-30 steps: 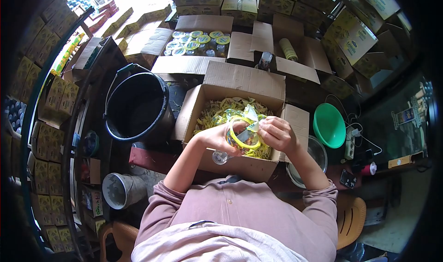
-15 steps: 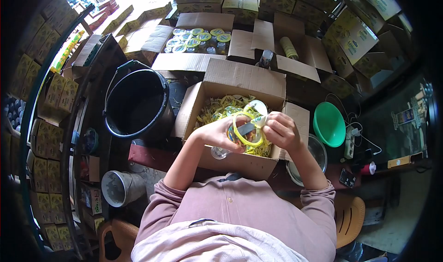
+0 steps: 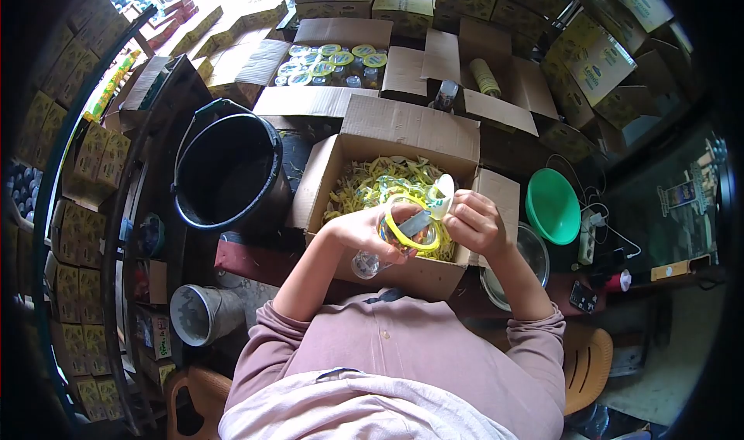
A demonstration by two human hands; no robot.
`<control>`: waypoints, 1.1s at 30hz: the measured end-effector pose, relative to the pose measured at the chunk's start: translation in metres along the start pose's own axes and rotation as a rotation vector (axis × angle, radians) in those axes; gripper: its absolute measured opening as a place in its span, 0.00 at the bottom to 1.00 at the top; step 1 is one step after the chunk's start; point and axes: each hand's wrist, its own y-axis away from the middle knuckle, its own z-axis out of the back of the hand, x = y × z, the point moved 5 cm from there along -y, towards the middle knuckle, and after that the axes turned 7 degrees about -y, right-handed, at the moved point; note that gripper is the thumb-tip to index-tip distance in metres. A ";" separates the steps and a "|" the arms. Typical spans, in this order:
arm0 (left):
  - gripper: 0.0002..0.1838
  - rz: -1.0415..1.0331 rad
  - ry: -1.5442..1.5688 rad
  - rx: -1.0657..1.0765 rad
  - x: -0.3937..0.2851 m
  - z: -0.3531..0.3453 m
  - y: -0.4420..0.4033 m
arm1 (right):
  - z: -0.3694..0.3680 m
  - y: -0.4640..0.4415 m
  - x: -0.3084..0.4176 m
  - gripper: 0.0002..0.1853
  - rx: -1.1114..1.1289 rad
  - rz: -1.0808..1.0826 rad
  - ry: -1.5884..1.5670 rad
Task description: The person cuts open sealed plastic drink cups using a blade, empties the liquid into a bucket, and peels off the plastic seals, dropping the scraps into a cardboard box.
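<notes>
My left hand (image 3: 366, 232) is wrapped round a clear plastic cup (image 3: 390, 210) with a bright yellow rim, tilted over the open carton. A flat grey strip (image 3: 415, 223) lies across the cup's mouth; whether it is a blade I cannot tell. My right hand (image 3: 474, 221) pinches a white lid film (image 3: 442, 196) with green print, partly lifted at the cup's right side. Below my left hand a clear plastic cup (image 3: 365, 265) sticks out, its hold partly hidden. Yellow strips and crumpled clear film (image 3: 364, 186) fill the cardboard carton (image 3: 411, 126) under both hands.
To the left stand a black bucket (image 3: 275, 157) and a grey pail (image 3: 225, 316). Behind the carton is a box of lidded cups (image 3: 341, 58); an open box holds a cup stack (image 3: 484, 77). A green basin (image 3: 553, 207) and a phone (image 3: 583, 296) are at right.
The white lid film has turned more upright in my right hand, which has shifted slightly right. My left hand and the cup have moved slightly down and left.
</notes>
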 end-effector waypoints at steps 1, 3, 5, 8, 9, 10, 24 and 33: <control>0.27 -0.005 -0.016 -0.001 0.004 -0.001 -0.003 | -0.001 -0.001 0.001 0.07 0.012 0.001 -0.002; 0.28 -0.020 -0.009 -0.011 0.004 -0.003 -0.004 | -0.001 0.000 0.001 0.07 -0.001 -0.005 -0.005; 0.27 -0.038 0.078 0.007 0.008 -0.004 -0.005 | -0.003 0.003 -0.001 0.08 -0.005 -0.007 -0.005; 0.25 -0.041 0.126 0.089 0.012 -0.004 -0.006 | -0.003 0.002 -0.001 0.08 -0.045 0.004 -0.026; 0.24 -0.038 0.126 0.124 0.013 -0.003 -0.006 | -0.004 0.003 -0.001 0.08 -0.035 -0.006 -0.034; 0.24 -0.053 0.165 0.145 0.013 -0.005 -0.006 | -0.005 0.005 -0.001 0.08 -0.024 -0.015 -0.045; 0.29 -0.176 0.462 0.319 0.020 -0.022 -0.012 | -0.007 0.002 -0.001 0.11 -0.096 0.004 -0.025; 0.37 -0.222 0.359 0.276 0.019 -0.009 -0.008 | 0.009 0.015 -0.027 0.13 -0.405 -0.348 -0.054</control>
